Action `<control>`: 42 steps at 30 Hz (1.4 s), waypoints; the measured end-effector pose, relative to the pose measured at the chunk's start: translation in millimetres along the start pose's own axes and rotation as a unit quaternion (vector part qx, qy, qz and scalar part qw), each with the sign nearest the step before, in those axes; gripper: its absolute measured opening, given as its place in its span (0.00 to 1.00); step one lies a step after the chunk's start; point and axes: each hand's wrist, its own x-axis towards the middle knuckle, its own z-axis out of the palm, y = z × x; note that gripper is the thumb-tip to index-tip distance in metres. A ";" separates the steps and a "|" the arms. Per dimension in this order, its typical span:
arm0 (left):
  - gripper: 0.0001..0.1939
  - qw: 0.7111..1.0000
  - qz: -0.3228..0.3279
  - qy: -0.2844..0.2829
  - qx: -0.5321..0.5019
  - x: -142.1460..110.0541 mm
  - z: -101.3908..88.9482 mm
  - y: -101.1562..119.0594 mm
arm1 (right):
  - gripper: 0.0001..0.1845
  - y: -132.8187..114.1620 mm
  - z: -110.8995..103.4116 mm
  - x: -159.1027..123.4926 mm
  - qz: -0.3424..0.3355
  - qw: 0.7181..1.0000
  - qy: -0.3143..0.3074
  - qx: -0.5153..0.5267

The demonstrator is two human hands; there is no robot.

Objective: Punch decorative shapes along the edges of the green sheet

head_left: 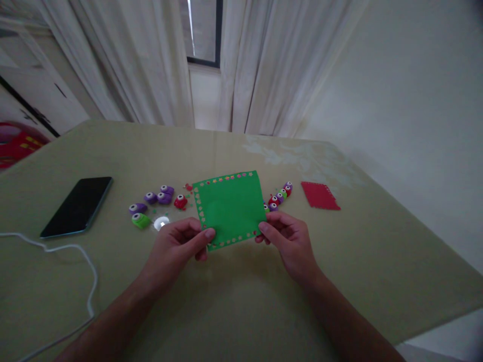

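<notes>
In the head view I hold up a green sheet of paper [232, 208], slightly tilted above the table. Rows of small cut-out shapes, some like stars, run along its left, top and bottom edges. My left hand [184, 241] pinches the lower left corner, thumb in front and fingers behind. The lower right corner is pinched in my right hand [285, 239]. Behind the sheet to the left are several small purple, red and green pieces with white round tops [164, 195], resembling craft punches. A slanting row of similar pieces [281, 195] lies on the right, partly hidden by the sheet.
A red paper piece [320, 195] with a notched edge lies at right. At left are a dark-screened tablet or phone [77, 206] and a white cable [92, 281]. A shiny round white thing [161, 222] sits near my left hand. Curtains hang behind the table [169, 146].
</notes>
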 end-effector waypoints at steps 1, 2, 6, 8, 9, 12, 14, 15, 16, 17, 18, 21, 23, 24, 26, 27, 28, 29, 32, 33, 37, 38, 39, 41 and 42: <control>0.19 1.000 -0.002 -0.009 -0.021 -0.2 -1.2 -2.5 | 0.12 -1.8 0.4 -2.0 -0.001 1.000 -0.009 0.008; 0.18 0.999 -0.004 -0.020 -0.043 -0.5 -2.2 -4.7 | 0.11 -3.3 0.9 -3.8 -0.002 1.000 -0.019 0.016; 0.17 0.990 0.004 -0.070 -0.126 -1.5 -2.3 -8.4 | 0.08 -7.5 4.6 -9.5 -0.004 0.997 -0.060 0.051; 0.16 0.982 0.011 -0.098 -0.160 -2.5 -0.8 -7.3 | 0.07 -8.3 6.5 -11.4 -0.007 0.994 -0.075 0.076; 0.15 0.978 0.011 -0.111 -0.174 -3.2 0.0 -6.3 | 0.07 -8.6 7.2 -12.2 -0.008 0.993 -0.080 0.088; 0.13 0.969 0.007 -0.139 -0.203 -5.9 1.4 -3.9 | 0.05 -8.8 8.4 -14.5 -0.008 0.989 -0.093 0.111; 0.12 0.965 0.008 -0.151 -0.215 -7.6 1.3 -3.2 | 0.05 -9.0 8.5 -16.1 -0.011 0.988 -0.098 0.121; 0.12 0.963 0.009 -0.156 -0.220 -8.2 1.1 -3.0 | 0.05 -9.3 8.4 -16.9 -0.011 0.987 -0.100 0.124; 0.12 0.961 0.010 -0.159 -0.224 -8.7 0.9 -2.8 | 0.05 -9.6 8.2 -17.6 -0.010 0.987 -0.102 0.126; 0.12 0.960 0.009 -0.161 -0.229 -9.0 0.7 -2.6 | 0.05 -10.0 8.0 -18.2 -0.007 0.986 -0.105 0.127; 0.12 0.959 0.009 -0.164 -0.233 -9.0 0.6 -2.3 | 0.05 -10.4 7.8 -18.8 -0.004 0.986 -0.108 0.126; 0.11 0.954 0.008 -0.179 -0.241 -8.7 0.6 -1.8 | 0.06 -11.4 7.3 -19.6 0.001 0.985 -0.114 0.128; 0.11 0.950 0.008 -0.195 -0.244 -8.8 0.8 -1.6 | 0.06 -11.6 7.0 -19.7 0.001 0.984 -0.116 0.132; 0.12 0.949 0.007 -0.200 -0.245 -9.0 0.9 -1.6 | 0.06 -11.6 7.0 -19.8 0.003 0.984 -0.117 0.133; 0.12 0.947 0.000 -0.206 -0.244 -9.9 1.0 -1.7 | 0.06 -11.5 7.0 -20.1 0.004 0.984 -0.119 0.133; 0.12 0.947 -0.003 -0.206 -0.245 -10.5 0.9 -1.7 | 0.06 -11.4 7.1 -20.2 0.004 0.984 -0.121 0.132; 0.12 0.948 -0.006 -0.204 -0.244 -10.9 0.7 -1.9 | 0.06 -11.3 7.1 -20.4 0.004 0.984 -0.121 0.129; 0.12 0.949 -0.008 -0.200 -0.242 -11.0 0.5 -2.0 | 0.06 -11.0 6.9 -20.3 0.002 0.985 -0.121 0.125; 0.15 0.962 -0.005 -0.164 -0.219 -8.0 -0.7 -3.4 | 0.06 -7.6 4.8 -18.2 -0.009 0.990 -0.111 0.084; 0.17 0.970 -0.002 -0.140 -0.199 -5.4 -1.3 -4.2 | 0.06 -5.3 3.5 -16.4 -0.020 0.993 -0.104 0.051; 0.18 0.996 -0.002 -0.059 -0.059 10.9 -4.2 -11.1 | 0.06 8.8 -2.5 -6.1 -0.074 0.986 -0.089 -0.119; 0.18 0.998 -0.001 -0.049 -0.033 15.3 -5.0 -13.7 | 0.07 12.4 -3.1 -3.9 -0.078 0.982 -0.090 -0.144; 0.18 0.999 0.000 -0.039 -0.008 19.1 -5.9 -16.3 | 0.08 15.3 -3.0 -2.2 -0.079 0.980 -0.089 -0.161; 0.17 0.999 0.018 -0.012 0.043 24.6 -7.1 -21.2 | 0.12 17.9 -0.2 -1.2 -0.095 0.975 -0.065 -0.190; 0.17 0.998 0.026 -0.002 0.062 26.0 -7.3 -22.9 | 0.13 17.1 2.5 -1.8 -0.115 0.970 -0.041 -0.208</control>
